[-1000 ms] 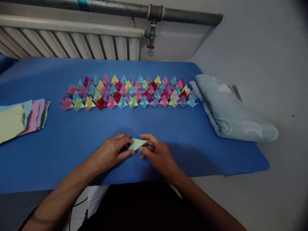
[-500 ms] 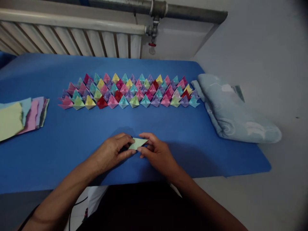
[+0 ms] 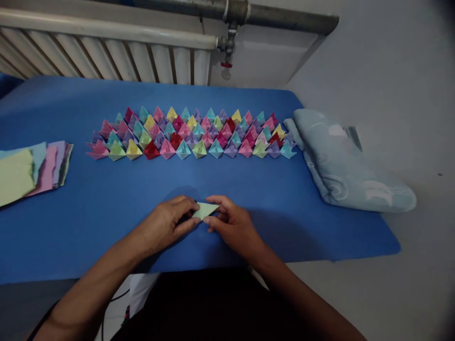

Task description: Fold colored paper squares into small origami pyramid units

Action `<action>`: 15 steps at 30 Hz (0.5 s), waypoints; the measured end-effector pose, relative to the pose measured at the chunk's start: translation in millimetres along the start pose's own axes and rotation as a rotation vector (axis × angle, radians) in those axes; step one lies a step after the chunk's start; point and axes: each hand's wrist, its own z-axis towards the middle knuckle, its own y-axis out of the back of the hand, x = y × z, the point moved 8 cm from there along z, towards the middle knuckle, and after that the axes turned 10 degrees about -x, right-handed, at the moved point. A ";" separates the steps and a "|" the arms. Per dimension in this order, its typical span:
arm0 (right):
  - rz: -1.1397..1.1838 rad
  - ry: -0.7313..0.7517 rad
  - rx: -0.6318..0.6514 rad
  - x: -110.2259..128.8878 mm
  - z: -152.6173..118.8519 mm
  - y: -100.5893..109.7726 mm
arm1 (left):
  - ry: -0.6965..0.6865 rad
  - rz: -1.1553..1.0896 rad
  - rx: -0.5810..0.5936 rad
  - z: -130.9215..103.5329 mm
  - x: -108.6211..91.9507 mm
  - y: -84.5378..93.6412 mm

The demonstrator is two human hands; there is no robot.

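Note:
A small piece of folded pale green paper [image 3: 206, 210] lies between my two hands, just above the blue table near its front edge. My left hand [image 3: 175, 219] grips its left end between thumb and fingers. At the other end, my right hand [image 3: 230, 219] holds it too, with the thumb at the lower edge and the index finger by the right tip. The paper has a flat, pointed diamond-like outline; its left part is covered by my fingers. Beyond my hands stand several rows of folded paper boats [image 3: 199, 149] in pink, blue, purple, yellow, green and red.
Torn-edged coloured paper sheets [image 3: 17, 175] lie in a stack at the left of the blue table [image 3: 117, 199]. A folded light blue blanket [image 3: 341, 161] rests at the right, against the wall. A white radiator [image 3: 135, 61] and a pipe with a red valve [image 3: 226, 65] are behind the table.
Both hands keep their hold on the green paper with almost no movement. The whole view has shifted very slightly.

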 end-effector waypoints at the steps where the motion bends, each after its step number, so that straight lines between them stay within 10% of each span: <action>1: 0.004 0.002 -0.001 0.1 0.0 -0.2 | 0.005 -0.002 0.003 -0.2 0.0 0.0; 15: -0.028 -0.002 0.008 -1.7 0.6 -1.1 | 0.029 -0.015 -0.008 -0.5 1.3 0.8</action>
